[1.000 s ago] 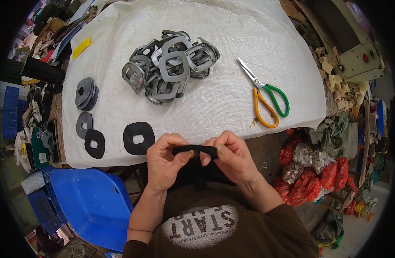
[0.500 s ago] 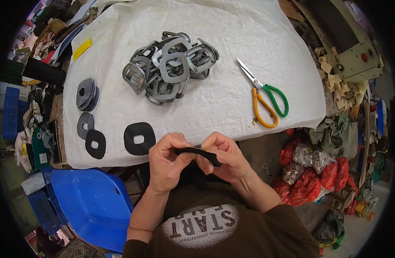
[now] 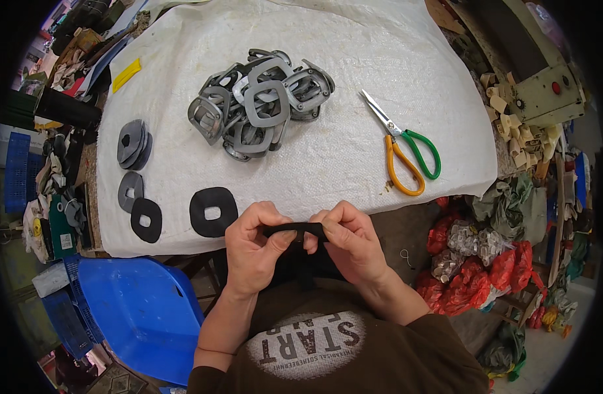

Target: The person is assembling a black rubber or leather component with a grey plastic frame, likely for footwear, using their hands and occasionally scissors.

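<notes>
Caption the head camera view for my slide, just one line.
Left hand and right hand pinch a thin black piece beside white woven sheeting bearing piled grey rounded-square frames.

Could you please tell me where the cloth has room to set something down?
A broad bare patch of white cloth lies between the grey frames and the scissors, a narrower one between those frames and the stacked grey discs. Crowded: the near edge, left to middle, with black pads, left hand and right hand.
</notes>
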`<act>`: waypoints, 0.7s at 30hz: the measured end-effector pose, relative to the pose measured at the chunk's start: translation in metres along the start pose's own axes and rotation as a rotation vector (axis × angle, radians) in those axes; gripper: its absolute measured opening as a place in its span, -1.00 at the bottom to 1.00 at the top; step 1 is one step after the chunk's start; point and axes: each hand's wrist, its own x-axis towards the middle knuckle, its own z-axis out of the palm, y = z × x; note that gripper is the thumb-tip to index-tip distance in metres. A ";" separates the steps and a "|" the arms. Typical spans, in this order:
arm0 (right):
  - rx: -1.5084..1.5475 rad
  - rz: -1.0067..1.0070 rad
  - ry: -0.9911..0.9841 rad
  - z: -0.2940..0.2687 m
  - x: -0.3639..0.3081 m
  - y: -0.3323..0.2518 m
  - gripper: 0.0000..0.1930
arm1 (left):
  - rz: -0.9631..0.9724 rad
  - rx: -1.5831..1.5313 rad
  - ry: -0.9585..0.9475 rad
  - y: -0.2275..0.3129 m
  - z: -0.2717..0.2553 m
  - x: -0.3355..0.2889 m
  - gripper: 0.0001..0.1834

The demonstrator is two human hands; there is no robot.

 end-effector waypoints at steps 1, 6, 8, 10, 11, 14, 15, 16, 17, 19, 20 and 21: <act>0.001 0.001 0.000 -0.002 0.000 0.002 -0.83 | 0.020 0.013 -0.012 -0.001 0.000 0.000 -0.83; 0.283 0.135 -0.174 -0.012 0.004 0.007 -0.84 | 0.022 -0.010 -0.033 -0.007 0.002 0.002 -0.82; 0.245 0.161 -0.189 -0.011 0.002 0.004 -0.81 | 0.073 -0.013 -0.069 -0.008 0.000 0.002 -0.85; 0.207 0.188 -0.204 -0.011 0.002 0.002 -0.79 | 0.079 0.002 -0.115 -0.007 -0.002 0.002 -0.85; 0.156 0.175 -0.199 -0.012 0.002 0.001 -0.77 | 0.079 0.003 -0.115 -0.007 -0.001 0.002 -0.85; 0.077 0.162 -0.127 -0.009 0.005 -0.007 -0.75 | 0.053 -0.001 -0.100 -0.003 0.001 0.003 -0.84; 0.049 0.161 -0.059 -0.009 0.006 -0.009 -0.73 | 0.025 -0.016 -0.082 -0.002 0.000 0.003 -0.84; 0.121 0.104 -0.138 -0.012 0.007 -0.006 -0.76 | -0.001 -0.031 -0.064 -0.001 0.000 0.004 -0.83; 0.119 0.104 -0.140 -0.012 0.006 -0.007 -0.76 | 0.002 -0.030 -0.063 0.001 0.000 0.004 -0.83; -0.127 0.030 -0.179 -0.012 0.005 -0.009 -0.79 | -0.039 -0.007 -0.058 0.004 0.001 0.003 -0.83; -0.127 0.031 -0.178 -0.011 0.005 -0.010 -0.79 | -0.040 -0.007 -0.058 0.007 0.003 0.004 -0.83; -0.195 -0.012 -0.147 -0.010 0.004 -0.009 -0.81 | -0.076 0.033 -0.031 0.010 0.005 0.004 -0.81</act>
